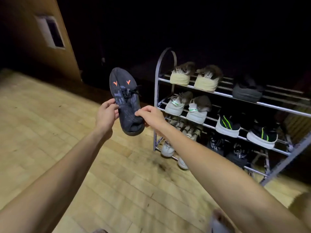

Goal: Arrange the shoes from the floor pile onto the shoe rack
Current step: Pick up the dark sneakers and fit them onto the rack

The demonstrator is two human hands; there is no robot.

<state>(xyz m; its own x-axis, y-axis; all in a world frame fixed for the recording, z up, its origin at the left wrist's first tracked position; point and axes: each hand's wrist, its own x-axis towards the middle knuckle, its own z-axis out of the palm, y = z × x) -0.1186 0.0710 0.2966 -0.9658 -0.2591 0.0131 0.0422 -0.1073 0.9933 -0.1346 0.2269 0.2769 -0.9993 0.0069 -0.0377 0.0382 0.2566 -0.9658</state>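
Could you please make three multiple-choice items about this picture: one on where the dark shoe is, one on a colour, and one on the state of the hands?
1. Where is the dark shoe?
A. On the top shelf of the rack
B. In the air, to the left of the shoe rack
C. On the floor

2. What colour are the two V marks near the toe of this shoe?
A. Orange
B. Blue
C. White

3. How is this shoe held?
A. By the left hand only
B. By no hand
C. By both hands, one at each side

Answers:
1 B: the shoe hangs above the wooden floor, beside the rack's arched end.
2 A: both marks show bright orange on the dark upper.
3 C: the left hand holds its left edge, and the right hand pinches its right edge near the heel.
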